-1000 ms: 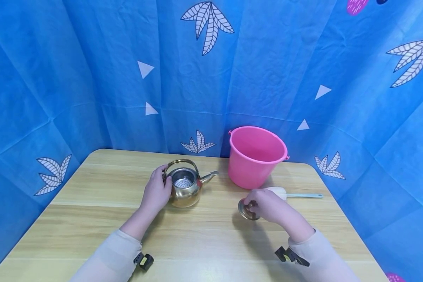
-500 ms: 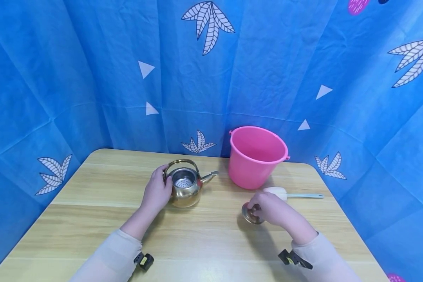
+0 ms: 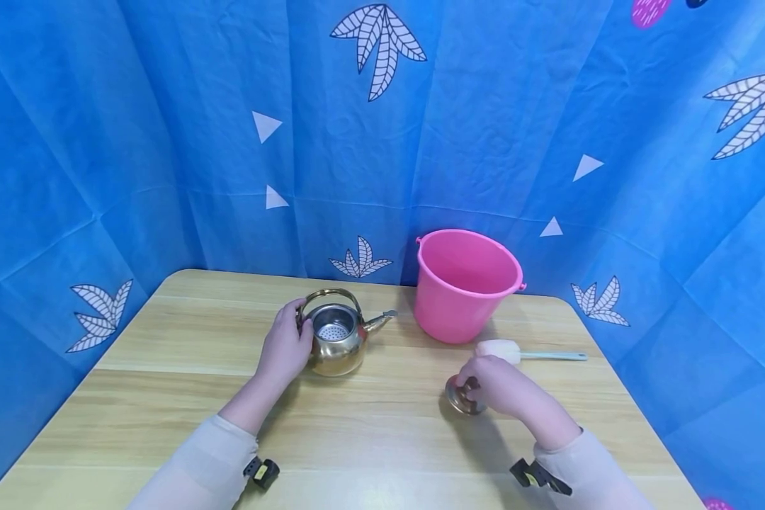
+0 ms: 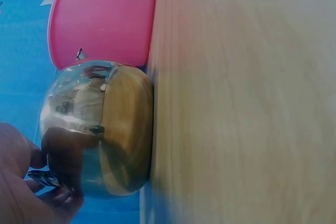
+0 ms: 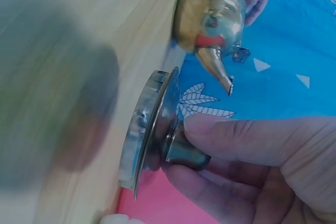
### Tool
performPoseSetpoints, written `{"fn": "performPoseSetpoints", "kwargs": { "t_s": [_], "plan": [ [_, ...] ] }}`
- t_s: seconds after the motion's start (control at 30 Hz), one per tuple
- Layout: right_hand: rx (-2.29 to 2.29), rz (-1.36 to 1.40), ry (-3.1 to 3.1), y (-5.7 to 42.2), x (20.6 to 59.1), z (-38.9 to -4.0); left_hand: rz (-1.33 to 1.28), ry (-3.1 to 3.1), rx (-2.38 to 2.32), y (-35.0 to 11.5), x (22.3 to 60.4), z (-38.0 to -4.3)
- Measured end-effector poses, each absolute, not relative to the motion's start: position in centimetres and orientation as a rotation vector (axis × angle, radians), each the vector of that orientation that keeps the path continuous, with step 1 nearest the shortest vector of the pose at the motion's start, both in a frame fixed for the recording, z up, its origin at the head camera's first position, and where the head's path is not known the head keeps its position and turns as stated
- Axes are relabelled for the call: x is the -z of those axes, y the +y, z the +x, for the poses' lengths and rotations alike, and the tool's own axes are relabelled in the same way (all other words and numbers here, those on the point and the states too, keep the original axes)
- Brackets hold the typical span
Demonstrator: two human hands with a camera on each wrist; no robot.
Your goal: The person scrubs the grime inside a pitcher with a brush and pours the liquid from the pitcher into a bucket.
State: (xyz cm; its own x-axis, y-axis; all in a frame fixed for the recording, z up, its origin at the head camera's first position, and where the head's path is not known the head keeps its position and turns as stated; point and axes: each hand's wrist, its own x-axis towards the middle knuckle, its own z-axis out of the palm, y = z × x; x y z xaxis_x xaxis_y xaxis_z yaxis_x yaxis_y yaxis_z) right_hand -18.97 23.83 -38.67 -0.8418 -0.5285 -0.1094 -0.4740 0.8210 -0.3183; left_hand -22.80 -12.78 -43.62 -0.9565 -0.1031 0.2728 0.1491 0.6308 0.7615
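Note:
A shiny gold teapot (image 3: 336, 354) stands on the table without its lid, a perforated strainer showing inside its mouth and its spout toward the right. My left hand (image 3: 286, 340) grips the teapot's arched handle on the left side; the left wrist view shows thumb and fingers around the handle's base. In my right hand (image 3: 500, 386) is the gold teapot lid (image 3: 464, 397), its knob pinched between thumb and fingers. The right wrist view shows the lid (image 5: 157, 129) with its rim facing the tabletop, close over it.
Behind the right hand stands a pink bucket (image 3: 452, 312) near the table's back edge. A sponge brush with a white head (image 3: 499, 350) and pale green handle (image 3: 554, 355) lies just beyond the right hand. Blue patterned curtain (image 3: 357, 142) surrounds the table (image 3: 357, 453).
My right hand has moved the teapot lid to the right and toward me, and lower toward the table. My left hand has stayed on the teapot handle.

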Motion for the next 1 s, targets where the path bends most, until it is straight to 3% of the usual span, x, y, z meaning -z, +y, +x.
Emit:
{"fn": "performPoseSetpoints", "kwargs": {
  "t_s": [1.0],
  "plan": [
    [0.510, -0.770, 2.776, 25.7, 40.3, -18.3, -0.035, -2.563, 1.225, -12.8, 43.8, -22.9]
  ]
}}
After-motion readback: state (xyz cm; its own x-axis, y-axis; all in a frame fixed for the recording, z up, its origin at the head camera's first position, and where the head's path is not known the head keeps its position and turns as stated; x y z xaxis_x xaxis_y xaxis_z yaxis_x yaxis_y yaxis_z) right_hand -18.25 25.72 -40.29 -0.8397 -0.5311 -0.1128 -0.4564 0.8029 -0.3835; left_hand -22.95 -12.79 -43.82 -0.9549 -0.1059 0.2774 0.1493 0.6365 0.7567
